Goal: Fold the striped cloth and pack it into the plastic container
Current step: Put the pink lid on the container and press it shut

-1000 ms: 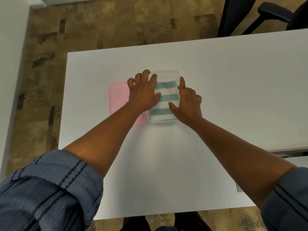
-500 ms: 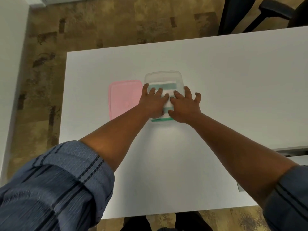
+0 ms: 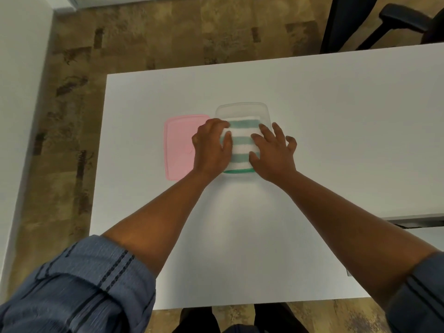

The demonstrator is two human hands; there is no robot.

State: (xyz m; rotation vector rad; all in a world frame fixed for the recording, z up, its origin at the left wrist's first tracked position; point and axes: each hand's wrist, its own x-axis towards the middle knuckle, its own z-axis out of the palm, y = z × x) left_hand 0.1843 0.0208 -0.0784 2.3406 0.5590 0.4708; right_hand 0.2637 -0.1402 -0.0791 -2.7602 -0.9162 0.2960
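Since half second ago, both hands slid apart off cloth centre toward container sides. Pink lid [image 3: 179, 146] flat on white table [image 3: 336, 111], touching container's left wall. Left hand [image 3: 211, 147] open, fingers curled at container's left edge. Clear plastic container [image 3: 241, 108] holds folded striped cloth [image 3: 241, 145]. Right hand [image 3: 274, 152] open, fingers spread over container's right edge.

Teal-and-white striped cloth [image 3: 241, 143], clear plastic container [image 3: 241, 109], pale pink lid [image 3: 179, 146], plain white table [image 3: 336, 121], mottled brown and tan floor [image 3: 168, 32], blue sleeve [image 3: 84, 284] with dark stripes, black chair [image 3: 384, 20]
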